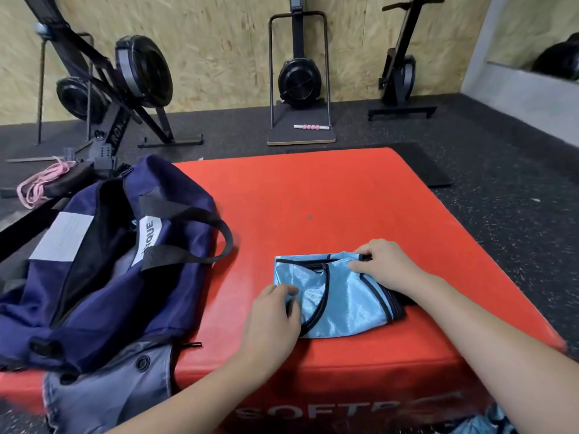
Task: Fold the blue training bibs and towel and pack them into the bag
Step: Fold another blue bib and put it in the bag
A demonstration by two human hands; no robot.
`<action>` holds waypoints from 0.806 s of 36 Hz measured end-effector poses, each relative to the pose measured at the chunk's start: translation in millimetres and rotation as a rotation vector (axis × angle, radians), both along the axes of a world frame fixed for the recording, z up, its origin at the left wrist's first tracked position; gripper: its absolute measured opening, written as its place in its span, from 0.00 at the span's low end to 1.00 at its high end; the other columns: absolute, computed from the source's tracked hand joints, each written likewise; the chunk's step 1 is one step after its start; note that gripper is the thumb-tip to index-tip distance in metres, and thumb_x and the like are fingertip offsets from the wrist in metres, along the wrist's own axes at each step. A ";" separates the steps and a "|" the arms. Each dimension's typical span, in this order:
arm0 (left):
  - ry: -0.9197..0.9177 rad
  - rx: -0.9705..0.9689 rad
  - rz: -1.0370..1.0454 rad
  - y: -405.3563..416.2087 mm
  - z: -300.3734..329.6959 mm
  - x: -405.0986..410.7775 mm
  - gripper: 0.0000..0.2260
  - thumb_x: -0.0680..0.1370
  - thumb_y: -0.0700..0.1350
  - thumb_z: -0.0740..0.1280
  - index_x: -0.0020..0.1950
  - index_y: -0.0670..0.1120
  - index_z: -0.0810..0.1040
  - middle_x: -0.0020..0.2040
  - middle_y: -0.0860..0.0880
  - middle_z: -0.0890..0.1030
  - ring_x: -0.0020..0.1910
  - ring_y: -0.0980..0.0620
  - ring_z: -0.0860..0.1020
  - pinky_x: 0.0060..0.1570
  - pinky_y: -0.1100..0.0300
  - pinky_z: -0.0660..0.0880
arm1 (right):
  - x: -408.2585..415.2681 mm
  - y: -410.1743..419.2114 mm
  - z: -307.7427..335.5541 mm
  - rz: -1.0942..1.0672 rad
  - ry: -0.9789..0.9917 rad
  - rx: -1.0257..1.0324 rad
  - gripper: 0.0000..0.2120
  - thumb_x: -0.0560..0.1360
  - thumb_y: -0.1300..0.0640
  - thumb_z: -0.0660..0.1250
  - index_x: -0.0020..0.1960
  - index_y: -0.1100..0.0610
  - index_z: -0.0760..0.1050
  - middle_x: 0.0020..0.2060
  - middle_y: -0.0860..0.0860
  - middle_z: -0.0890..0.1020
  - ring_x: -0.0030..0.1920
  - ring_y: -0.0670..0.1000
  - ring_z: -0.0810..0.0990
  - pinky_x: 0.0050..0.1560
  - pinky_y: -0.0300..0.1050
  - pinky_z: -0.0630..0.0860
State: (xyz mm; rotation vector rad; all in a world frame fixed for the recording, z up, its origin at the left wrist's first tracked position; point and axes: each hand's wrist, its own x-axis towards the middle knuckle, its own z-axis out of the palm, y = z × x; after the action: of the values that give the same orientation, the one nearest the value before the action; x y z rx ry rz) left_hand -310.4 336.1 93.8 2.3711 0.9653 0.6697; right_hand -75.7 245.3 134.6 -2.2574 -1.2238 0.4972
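A light blue training bib (340, 296) with black trim lies folded into a small packet on the red soft box (329, 195). My left hand (272, 317) grips the packet's near-left edge, fingers curled round the fabric. My right hand (383, 264) pinches the far-right corner, its forearm crossing over the right side of the bib. The navy duffel bag (103, 264) sits open on the left end of the box, its black handles flopped to the right. More light blue fabric (488, 424) shows at the bottom right edge.
Upright rowing machines (138, 73) and a ski-type trainer (299, 79) stand along the chipboard wall. A pink rope (40, 183) lies on the floor at left. A pink roller stick (311, 127) rests on the trainer's base. A black mat (423, 167) lies behind the box.
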 end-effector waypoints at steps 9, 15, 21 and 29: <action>0.108 0.122 -0.026 18.5 16.1 2.5 0.08 0.79 0.48 0.66 0.55 0.51 0.81 0.48 0.51 0.74 0.47 0.46 0.77 0.45 0.52 0.73 | -3.5 -9.2 8.4 -0.062 -0.212 0.031 0.19 0.77 0.44 0.68 0.65 0.50 0.75 0.58 0.47 0.77 0.61 0.50 0.73 0.61 0.51 0.73; 0.247 0.222 -0.214 51.4 19.5 22.7 0.08 0.79 0.49 0.66 0.56 0.59 0.81 0.68 0.52 0.70 0.67 0.48 0.65 0.59 0.53 0.63 | -56.5 -24.5 24.4 -0.025 -0.173 0.081 0.09 0.78 0.46 0.66 0.51 0.50 0.78 0.39 0.44 0.80 0.43 0.47 0.79 0.44 0.45 0.74; 0.252 0.103 -0.299 75.1 20.2 28.6 0.09 0.78 0.49 0.66 0.52 0.62 0.83 0.56 0.58 0.77 0.61 0.50 0.73 0.59 0.52 0.68 | -85.0 -45.7 -9.9 0.042 -0.044 -0.135 0.13 0.75 0.40 0.64 0.44 0.49 0.72 0.34 0.48 0.80 0.34 0.48 0.78 0.41 0.47 0.77; 0.266 0.124 -0.276 68.0 23.2 18.1 0.08 0.75 0.53 0.65 0.50 0.60 0.82 0.37 0.60 0.71 0.51 0.51 0.76 0.52 0.53 0.70 | -36.7 -45.5 -21.8 -0.013 -0.276 -0.017 0.08 0.77 0.44 0.65 0.49 0.47 0.75 0.41 0.44 0.80 0.48 0.52 0.80 0.48 0.47 0.73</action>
State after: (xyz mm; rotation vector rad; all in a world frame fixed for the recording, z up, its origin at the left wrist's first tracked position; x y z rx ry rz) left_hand -292.3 404.0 117.1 2.6852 0.6941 0.3228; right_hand -112.4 199.8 112.8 -2.4064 -1.3387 0.1947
